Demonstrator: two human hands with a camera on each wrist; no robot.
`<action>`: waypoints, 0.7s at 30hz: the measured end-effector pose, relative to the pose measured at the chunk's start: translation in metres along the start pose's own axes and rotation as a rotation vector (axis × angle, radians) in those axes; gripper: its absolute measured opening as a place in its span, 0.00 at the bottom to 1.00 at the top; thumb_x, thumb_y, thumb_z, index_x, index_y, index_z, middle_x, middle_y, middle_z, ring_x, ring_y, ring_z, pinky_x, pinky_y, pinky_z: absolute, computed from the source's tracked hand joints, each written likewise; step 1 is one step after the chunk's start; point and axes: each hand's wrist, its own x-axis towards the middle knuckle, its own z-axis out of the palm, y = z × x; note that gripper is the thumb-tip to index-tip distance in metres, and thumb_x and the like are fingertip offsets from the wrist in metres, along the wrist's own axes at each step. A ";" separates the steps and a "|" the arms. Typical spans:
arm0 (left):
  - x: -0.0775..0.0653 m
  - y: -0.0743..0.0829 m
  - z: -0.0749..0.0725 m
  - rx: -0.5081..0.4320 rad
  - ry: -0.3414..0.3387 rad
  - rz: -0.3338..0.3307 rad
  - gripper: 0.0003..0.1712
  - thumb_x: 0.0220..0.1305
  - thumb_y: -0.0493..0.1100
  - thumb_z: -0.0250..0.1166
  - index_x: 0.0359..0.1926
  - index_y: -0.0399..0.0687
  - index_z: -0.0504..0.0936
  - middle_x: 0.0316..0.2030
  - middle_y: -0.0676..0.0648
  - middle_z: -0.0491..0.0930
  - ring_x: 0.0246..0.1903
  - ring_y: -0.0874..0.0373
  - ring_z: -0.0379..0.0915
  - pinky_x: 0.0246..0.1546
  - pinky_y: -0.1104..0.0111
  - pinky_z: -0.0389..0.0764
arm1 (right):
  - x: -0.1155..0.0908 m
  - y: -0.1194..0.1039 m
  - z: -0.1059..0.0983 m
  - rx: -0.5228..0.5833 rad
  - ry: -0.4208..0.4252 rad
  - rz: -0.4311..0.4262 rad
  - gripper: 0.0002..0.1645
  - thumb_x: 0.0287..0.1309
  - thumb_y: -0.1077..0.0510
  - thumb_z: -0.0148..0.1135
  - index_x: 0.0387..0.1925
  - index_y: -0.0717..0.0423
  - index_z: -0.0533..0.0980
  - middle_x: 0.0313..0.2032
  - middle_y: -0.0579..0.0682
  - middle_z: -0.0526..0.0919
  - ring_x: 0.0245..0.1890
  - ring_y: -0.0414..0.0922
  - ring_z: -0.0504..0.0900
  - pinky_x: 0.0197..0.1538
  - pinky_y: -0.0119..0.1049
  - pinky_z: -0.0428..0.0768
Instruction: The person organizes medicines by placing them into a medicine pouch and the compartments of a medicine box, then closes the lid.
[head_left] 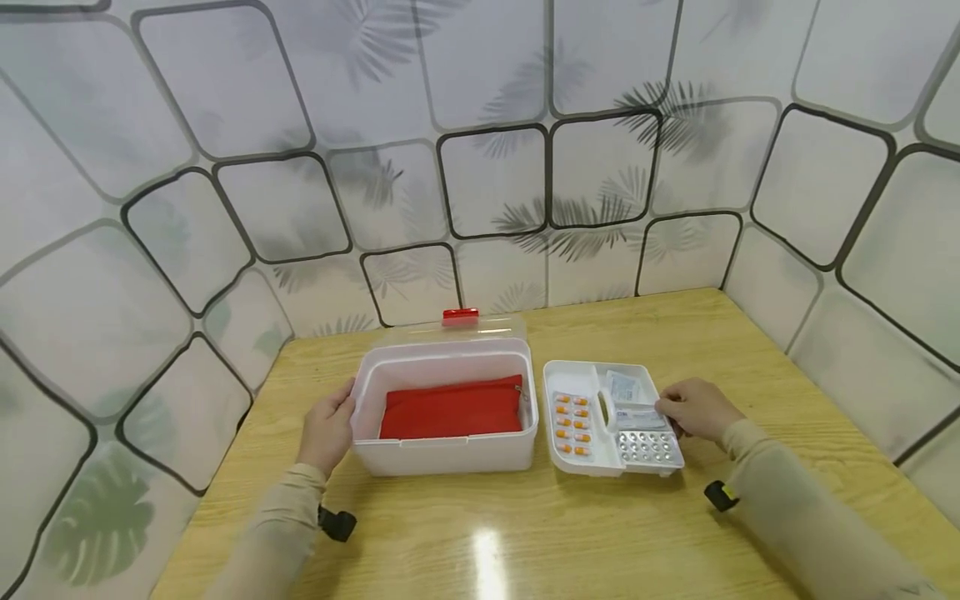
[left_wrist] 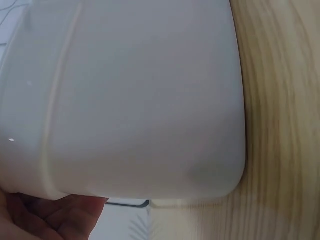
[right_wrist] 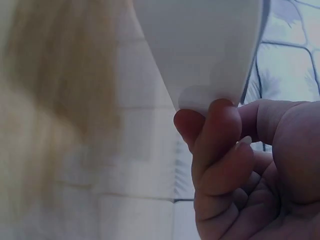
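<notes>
In the head view a white plastic box [head_left: 450, 457] sits on the table with a red zippered pouch [head_left: 453, 410] inside. My left hand [head_left: 328, 429] holds the box's left end near the rim; the left wrist view has its fingers [left_wrist: 75, 215] at the end wall. To the right, my right hand [head_left: 699, 408] pinches the right edge of a white compartment tray [head_left: 592, 375]. The tray carries a blister pack of orange-and-white capsules [head_left: 572, 423], a silver blister pack [head_left: 645, 447] and small packets [head_left: 622, 387]. Thumb and curled fingers [right_wrist: 222, 125] grip the tray's edge in the right wrist view.
Behind the box its clear lid [head_left: 420, 333] with a red latch [head_left: 460, 315] hangs open. The wooden table [head_left: 420, 533] reaches back to a patterned curtain [head_left: 495, 183] that encloses it at the back and sides. Each wrist carries a small black camera [head_left: 337, 525].
</notes>
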 end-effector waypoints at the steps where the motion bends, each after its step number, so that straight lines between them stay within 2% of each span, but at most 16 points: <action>1: -0.001 0.001 0.003 -0.007 -0.002 0.002 0.24 0.74 0.38 0.45 0.66 0.34 0.66 0.64 0.36 0.66 0.66 0.43 0.60 0.66 0.54 0.60 | 0.000 0.000 -0.004 0.007 0.004 0.000 0.11 0.64 0.60 0.53 0.32 0.62 0.79 0.18 0.48 0.77 0.20 0.43 0.75 0.24 0.34 0.75; 6: -0.008 0.008 0.017 -0.064 -0.010 0.017 0.23 0.74 0.38 0.46 0.66 0.34 0.67 0.64 0.37 0.67 0.65 0.44 0.61 0.65 0.54 0.61 | 0.000 0.000 -0.023 0.012 0.029 -0.007 0.13 0.65 0.60 0.51 0.32 0.62 0.79 0.18 0.48 0.76 0.21 0.44 0.74 0.23 0.34 0.73; 13: -0.014 0.014 0.037 -0.130 0.013 0.032 0.22 0.73 0.36 0.48 0.65 0.33 0.68 0.63 0.38 0.69 0.64 0.45 0.63 0.65 0.55 0.63 | -0.006 -0.003 -0.052 0.033 0.053 0.013 0.17 0.68 0.57 0.48 0.40 0.66 0.78 0.20 0.48 0.75 0.23 0.45 0.73 0.24 0.35 0.72; 21: -0.022 0.023 0.051 -0.114 0.048 0.043 0.23 0.72 0.37 0.48 0.64 0.35 0.69 0.61 0.39 0.71 0.63 0.46 0.65 0.63 0.54 0.64 | -0.008 -0.020 -0.071 0.044 0.077 -0.014 0.17 0.68 0.56 0.49 0.31 0.63 0.77 0.18 0.49 0.73 0.21 0.43 0.72 0.24 0.36 0.73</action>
